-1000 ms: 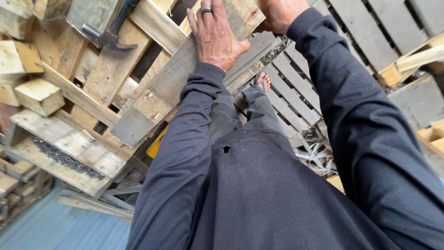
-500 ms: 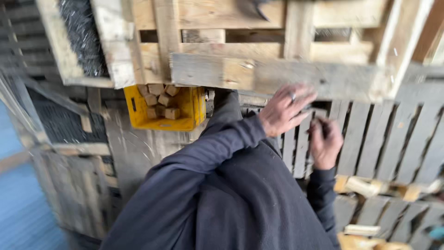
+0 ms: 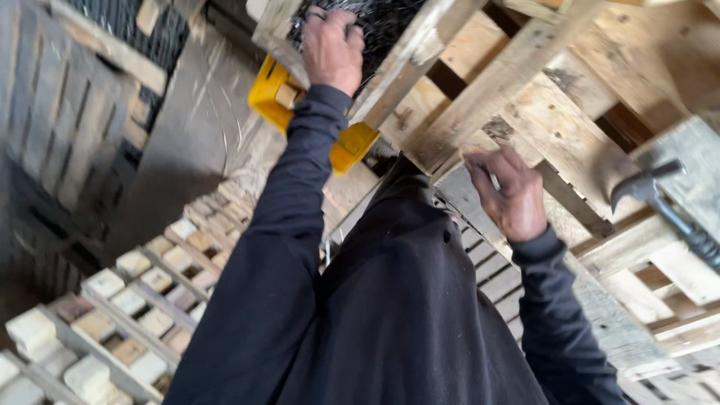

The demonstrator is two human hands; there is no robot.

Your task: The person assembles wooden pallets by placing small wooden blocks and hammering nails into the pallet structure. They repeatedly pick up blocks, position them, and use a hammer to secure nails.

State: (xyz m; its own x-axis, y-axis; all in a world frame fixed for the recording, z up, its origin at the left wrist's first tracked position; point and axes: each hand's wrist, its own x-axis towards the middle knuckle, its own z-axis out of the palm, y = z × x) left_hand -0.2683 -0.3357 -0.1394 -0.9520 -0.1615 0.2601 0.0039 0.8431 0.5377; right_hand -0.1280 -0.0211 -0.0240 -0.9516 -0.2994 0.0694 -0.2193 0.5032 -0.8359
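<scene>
While stacked pallets (image 3: pixel 112 300) with pale wooden blocks fill the lower left, a yellow crate (image 3: pixel 271 91) holding wood offcuts sits higher up, partly hidden behind the person's dark sleeve. Just right of it, the left hand (image 3: pixel 331 46) is raised with its fingers curled tight over the end of a wooden pallet (image 3: pixel 517 82), which tilts across the upper middle and right. Below the pallet's slanting boards, the right hand (image 3: pixel 511 193) presses against a board's lower edge, fingers bent and thumb out; whether it pinches anything small cannot be told. At the far right, a hammer (image 3: pixel 660 201) lies on the pallet's boards, well apart from both hands.
</scene>
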